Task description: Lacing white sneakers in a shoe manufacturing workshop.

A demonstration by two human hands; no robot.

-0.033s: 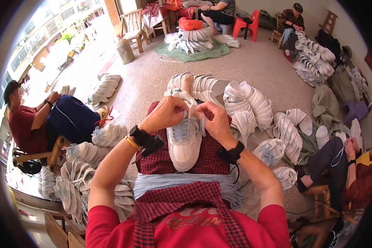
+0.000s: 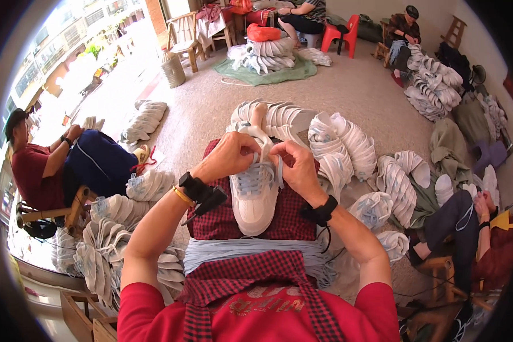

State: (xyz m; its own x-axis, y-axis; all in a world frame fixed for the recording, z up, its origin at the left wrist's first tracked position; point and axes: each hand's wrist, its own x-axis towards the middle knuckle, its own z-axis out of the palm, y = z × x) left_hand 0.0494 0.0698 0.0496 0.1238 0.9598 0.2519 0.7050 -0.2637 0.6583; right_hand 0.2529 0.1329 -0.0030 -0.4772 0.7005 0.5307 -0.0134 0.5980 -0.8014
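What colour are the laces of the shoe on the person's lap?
Pale blue laces on a white shoe, seen best in the head view.

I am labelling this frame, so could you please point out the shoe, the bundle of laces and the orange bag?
Shoe [image 2: 255, 205], head view, on its white toe.
Bundle of laces [image 2: 233, 249], head view, mid-bundle across the lap.
Orange bag [image 2: 263, 32], head view, on its top.

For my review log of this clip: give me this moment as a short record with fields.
Setting: workshop floor, people seated among piles
Left hand: pinching a pale blue lace at the tongue of a white sneaker
Right hand: gripping the lace on the other side
Sneaker position: on a red checked cloth over the lap, toe toward the wearer
Lap: bundle of pale blue laces
Around: stacks of white shoe uppers
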